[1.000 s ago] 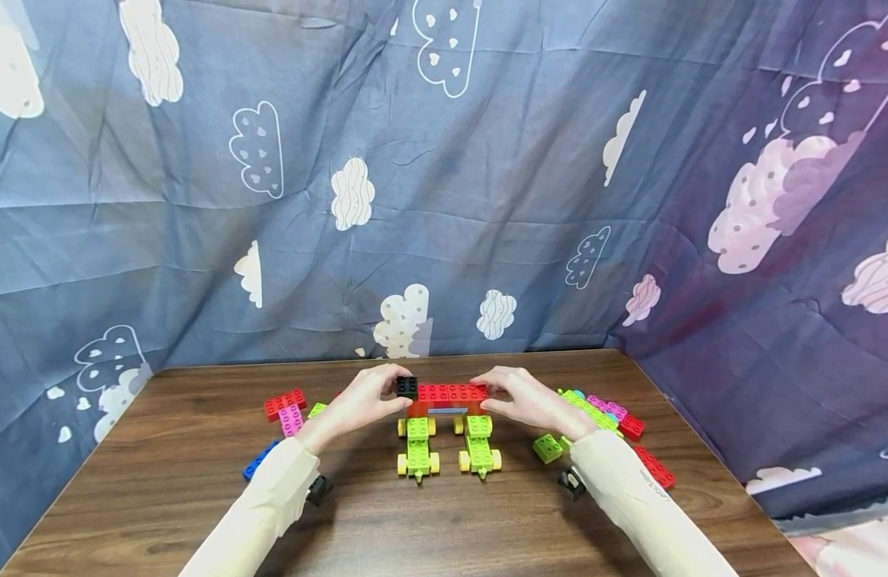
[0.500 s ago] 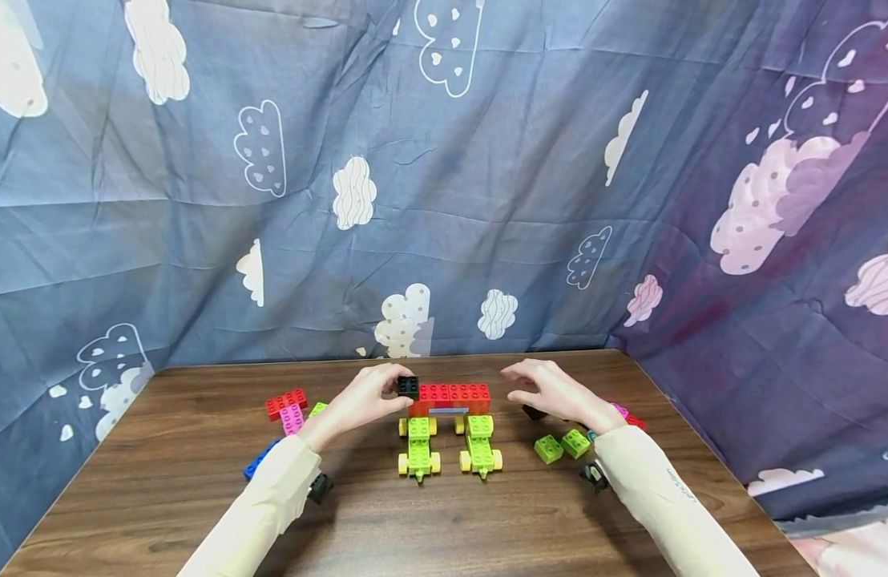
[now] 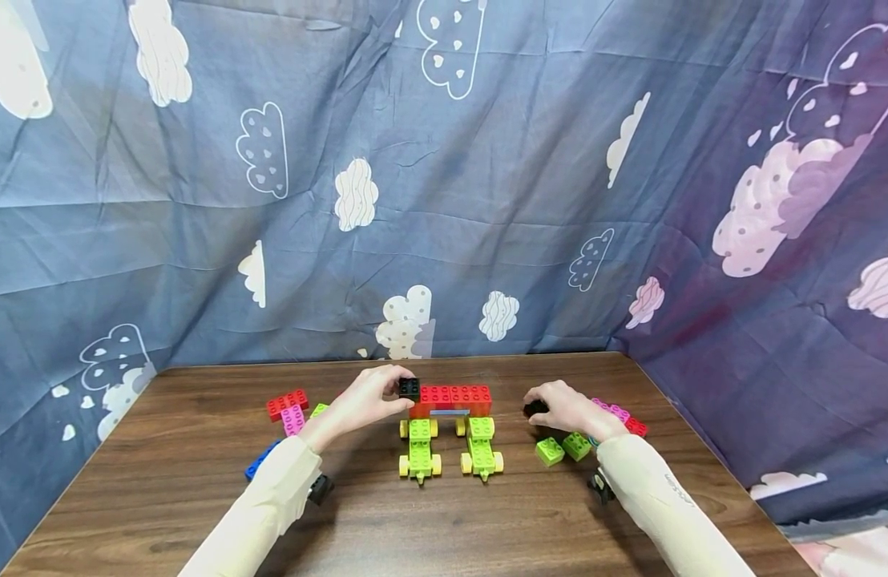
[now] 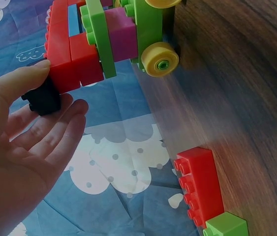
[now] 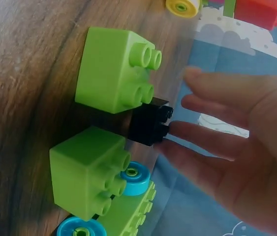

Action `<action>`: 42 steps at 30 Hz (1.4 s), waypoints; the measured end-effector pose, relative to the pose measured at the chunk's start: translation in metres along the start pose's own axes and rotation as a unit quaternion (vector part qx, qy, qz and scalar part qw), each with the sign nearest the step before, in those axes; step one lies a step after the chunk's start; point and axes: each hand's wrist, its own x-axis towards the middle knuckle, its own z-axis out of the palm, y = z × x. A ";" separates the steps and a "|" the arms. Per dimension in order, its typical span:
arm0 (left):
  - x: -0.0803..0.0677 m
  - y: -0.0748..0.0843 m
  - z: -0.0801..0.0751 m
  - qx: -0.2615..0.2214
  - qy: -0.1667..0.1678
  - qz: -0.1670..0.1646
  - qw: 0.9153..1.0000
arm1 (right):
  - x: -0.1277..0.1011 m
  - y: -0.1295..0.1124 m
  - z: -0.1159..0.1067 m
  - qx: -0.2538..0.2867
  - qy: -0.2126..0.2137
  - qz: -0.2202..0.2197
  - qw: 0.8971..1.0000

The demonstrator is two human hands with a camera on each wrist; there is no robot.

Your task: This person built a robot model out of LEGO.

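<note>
While I scan from biggest down, the tabletop (image 3: 444, 513) comes first, wood grain, cloud-print cloth draped behind it. Landmark is the red brick bar (image 3: 453, 396) sitting across two green wheeled bases (image 3: 419, 449), mid-tabletop. Left of the bar lie a red brick (image 3: 286, 402), a pink one and a blue one; right of it two loose green bricks (image 3: 563, 447) and a pink-red cluster. Left hand (image 3: 368, 405) sits at the bar's left end, thumb and fingers pinching a small black brick (image 3: 409, 389) against it; the left wrist view shows that black brick (image 4: 42, 100) touching the red end, thumb on the red, fingers only lightly curled under. Right hand (image 3: 568, 409) is right of the bar, well apart from it, fingers curled over another black brick (image 3: 534, 409); in the right wrist view that black brick (image 5: 150, 123) lies just beside a green brick (image 5: 112, 70), fingertips (image 5: 177, 129) touching it. Whether that grip has actually closed, I cannot tell. Risks as I judge them: the left pinch looks shallow, so the black piece could pop off or shove the wheeled build rolling; the right fingers could nudge the neighbouring greens.
</note>
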 end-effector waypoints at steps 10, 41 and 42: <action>0.000 -0.001 -0.001 0.012 -0.001 0.004 1.000 | 0.008 0.000 0.003 -0.006 0.015 0.030 0.999; 0.000 -0.001 0.001 -0.002 -0.003 -0.003 1.000 | 0.018 -0.006 0.019 -0.019 0.028 0.082 0.996; 0.000 -0.001 0.001 -0.002 -0.003 -0.004 1.000 | 0.018 -0.006 0.019 -0.022 0.030 0.077 0.996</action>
